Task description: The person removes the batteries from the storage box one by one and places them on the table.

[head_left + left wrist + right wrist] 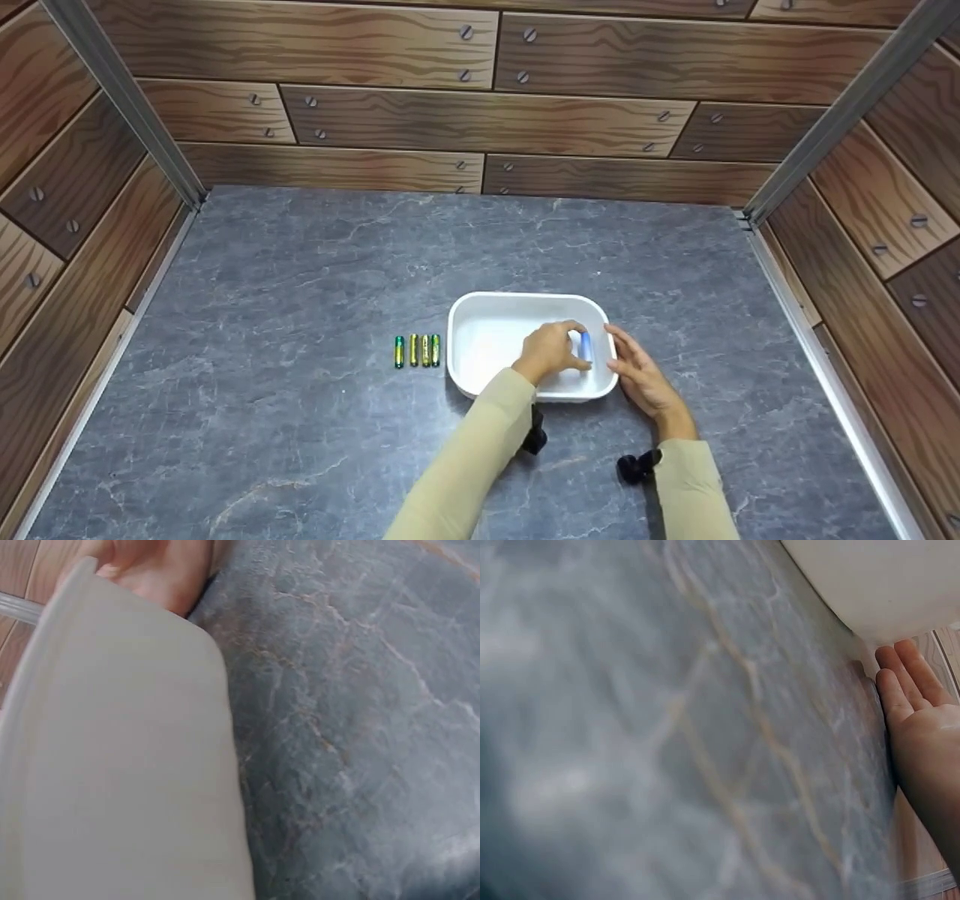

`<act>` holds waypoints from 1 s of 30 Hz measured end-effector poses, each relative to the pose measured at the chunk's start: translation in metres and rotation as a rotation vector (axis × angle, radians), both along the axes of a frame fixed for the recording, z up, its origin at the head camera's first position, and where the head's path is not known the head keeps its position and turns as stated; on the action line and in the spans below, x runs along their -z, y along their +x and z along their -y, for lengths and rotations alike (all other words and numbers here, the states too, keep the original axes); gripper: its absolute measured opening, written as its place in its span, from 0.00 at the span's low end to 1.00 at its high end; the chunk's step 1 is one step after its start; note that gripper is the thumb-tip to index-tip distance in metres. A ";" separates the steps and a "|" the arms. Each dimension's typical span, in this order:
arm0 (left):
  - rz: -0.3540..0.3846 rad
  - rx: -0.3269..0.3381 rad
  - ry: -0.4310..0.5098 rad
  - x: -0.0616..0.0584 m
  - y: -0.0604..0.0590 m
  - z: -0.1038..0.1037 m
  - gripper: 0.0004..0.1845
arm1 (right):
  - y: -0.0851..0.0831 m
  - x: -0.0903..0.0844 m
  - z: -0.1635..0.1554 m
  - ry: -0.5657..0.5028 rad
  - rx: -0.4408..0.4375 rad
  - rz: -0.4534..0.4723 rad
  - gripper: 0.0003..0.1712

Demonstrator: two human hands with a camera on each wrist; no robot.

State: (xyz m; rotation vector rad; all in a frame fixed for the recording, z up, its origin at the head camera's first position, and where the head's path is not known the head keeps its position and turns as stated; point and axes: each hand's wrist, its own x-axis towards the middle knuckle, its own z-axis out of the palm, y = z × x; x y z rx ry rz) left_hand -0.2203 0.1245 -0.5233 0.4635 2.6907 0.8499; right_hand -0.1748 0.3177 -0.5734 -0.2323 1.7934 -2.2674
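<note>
A white rectangular container [487, 298] stands on the grey marbled table. Inside it, near the right wall, is a blue battery [586, 349]. My left hand [551, 349] reaches in over the front rim and pinches the battery by its ends, thumb at the near end and a finger at the far end. Outside the right wall, my right hand [643, 375] has its fingertips and thumb at the rim. The right wrist view shows straight fingers [922, 679] beside the container's side [885, 585]. In the left wrist view, a sleeve hides most of the hand [161, 574].
Several green and gold batteries [414, 350] lie in a row just left of the container. Wood-patterned walls [375, 120] with metal corner posts [124, 97] enclose the table [285, 420] at the back and sides.
</note>
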 end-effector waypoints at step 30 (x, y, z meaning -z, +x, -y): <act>-0.143 0.108 0.053 -0.028 0.007 0.037 0.30 | -0.001 0.001 -0.001 -0.026 -0.032 -0.029 0.30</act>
